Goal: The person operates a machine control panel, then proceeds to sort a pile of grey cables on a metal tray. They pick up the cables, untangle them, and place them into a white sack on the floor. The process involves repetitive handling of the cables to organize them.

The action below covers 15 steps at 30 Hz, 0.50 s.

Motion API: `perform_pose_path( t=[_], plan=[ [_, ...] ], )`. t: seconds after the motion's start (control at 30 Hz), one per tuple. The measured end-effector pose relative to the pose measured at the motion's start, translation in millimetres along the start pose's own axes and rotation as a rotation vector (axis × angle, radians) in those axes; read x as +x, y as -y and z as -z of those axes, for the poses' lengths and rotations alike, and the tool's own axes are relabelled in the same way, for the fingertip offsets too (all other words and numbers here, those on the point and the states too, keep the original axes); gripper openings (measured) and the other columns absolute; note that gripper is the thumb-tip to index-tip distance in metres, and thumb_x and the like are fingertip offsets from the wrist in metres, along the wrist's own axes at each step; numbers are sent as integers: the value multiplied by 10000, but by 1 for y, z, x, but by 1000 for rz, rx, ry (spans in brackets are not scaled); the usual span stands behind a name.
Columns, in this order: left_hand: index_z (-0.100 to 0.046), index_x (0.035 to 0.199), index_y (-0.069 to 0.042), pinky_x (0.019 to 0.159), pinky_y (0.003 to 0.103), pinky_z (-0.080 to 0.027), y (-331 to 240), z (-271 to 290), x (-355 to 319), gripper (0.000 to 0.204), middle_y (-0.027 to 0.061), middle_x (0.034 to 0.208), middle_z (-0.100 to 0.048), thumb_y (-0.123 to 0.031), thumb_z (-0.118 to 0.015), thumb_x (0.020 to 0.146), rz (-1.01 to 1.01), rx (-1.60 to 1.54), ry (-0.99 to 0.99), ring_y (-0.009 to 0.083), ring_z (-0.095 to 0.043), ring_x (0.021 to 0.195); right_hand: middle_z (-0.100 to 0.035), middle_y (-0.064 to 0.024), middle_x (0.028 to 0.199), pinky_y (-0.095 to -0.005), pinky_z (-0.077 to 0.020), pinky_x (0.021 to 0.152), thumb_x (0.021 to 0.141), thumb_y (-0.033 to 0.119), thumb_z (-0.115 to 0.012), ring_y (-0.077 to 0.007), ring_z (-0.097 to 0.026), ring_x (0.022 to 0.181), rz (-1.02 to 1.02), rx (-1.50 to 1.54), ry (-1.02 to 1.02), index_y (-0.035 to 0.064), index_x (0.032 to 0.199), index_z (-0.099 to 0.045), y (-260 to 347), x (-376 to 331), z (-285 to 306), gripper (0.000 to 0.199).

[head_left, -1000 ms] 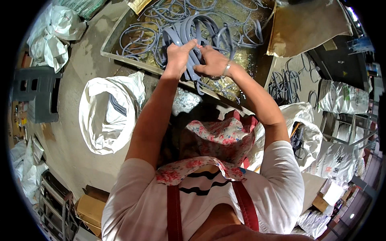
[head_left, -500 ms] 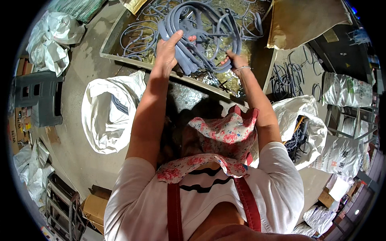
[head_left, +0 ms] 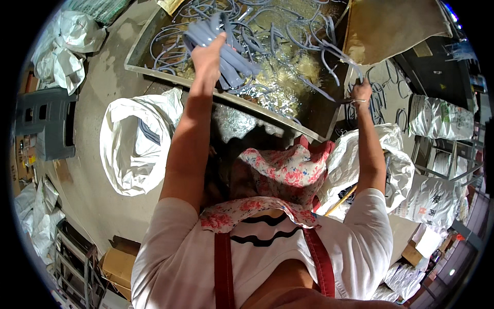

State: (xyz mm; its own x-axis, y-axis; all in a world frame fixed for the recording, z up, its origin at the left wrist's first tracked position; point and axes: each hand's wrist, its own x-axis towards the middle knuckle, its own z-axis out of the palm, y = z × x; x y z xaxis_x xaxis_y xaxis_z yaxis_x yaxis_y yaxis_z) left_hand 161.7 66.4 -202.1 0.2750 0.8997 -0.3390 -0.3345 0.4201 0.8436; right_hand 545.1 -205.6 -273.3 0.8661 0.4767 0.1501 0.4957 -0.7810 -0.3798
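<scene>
My left hand (head_left: 208,57) is raised over a shallow metal tray (head_left: 154,72) and grips a thick bundle of grey rubber strips (head_left: 226,49). My right hand (head_left: 360,92) is stretched out to the right past the tray's right edge, closed on one long grey strip (head_left: 329,51) that runs back over the tray. Many more loose grey strips (head_left: 288,36) lie curled in the tray among pale shavings. A floral apron (head_left: 280,172) with red straps covers my front.
An open white sack (head_left: 136,147) stands on the floor at my left, another white sack (head_left: 381,165) at my right. A brown board (head_left: 391,28) leans at the tray's right. Grey crates (head_left: 43,123), filled sacks (head_left: 442,116) and cardboard boxes (head_left: 118,265) ring the area.
My hands, together on the bundle a second ago, have parted. The left keeps the bundle raised; the right has swung out to the right, drawing one strip away.
</scene>
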Motion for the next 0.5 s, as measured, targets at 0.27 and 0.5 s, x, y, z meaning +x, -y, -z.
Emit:
perform_pose_path(
  t=[0.27, 0.5],
  plan=[
    [-616, 942, 10, 690, 257, -468, 17, -18, -20, 273, 67, 847, -640, -84, -696, 699, -66, 397, 447, 128, -591, 744, -519, -142, 1161, -384, -457, 802, 725, 191, -595, -329, -535, 998, 968, -440, 353, 133, 1130, -495, 234, -16, 75, 421],
    [-572, 995, 31, 684, 302, -495, 1, -29, -40, 308, 106, 847, -626, -73, -670, 722, 133, 193, 636, 175, -606, 728, -465, -167, 1166, -402, -406, 866, 741, 123, -529, -324, -461, 1076, 897, -304, 558, 19, 1012, -548, 315, -24, 60, 291]
  ],
)
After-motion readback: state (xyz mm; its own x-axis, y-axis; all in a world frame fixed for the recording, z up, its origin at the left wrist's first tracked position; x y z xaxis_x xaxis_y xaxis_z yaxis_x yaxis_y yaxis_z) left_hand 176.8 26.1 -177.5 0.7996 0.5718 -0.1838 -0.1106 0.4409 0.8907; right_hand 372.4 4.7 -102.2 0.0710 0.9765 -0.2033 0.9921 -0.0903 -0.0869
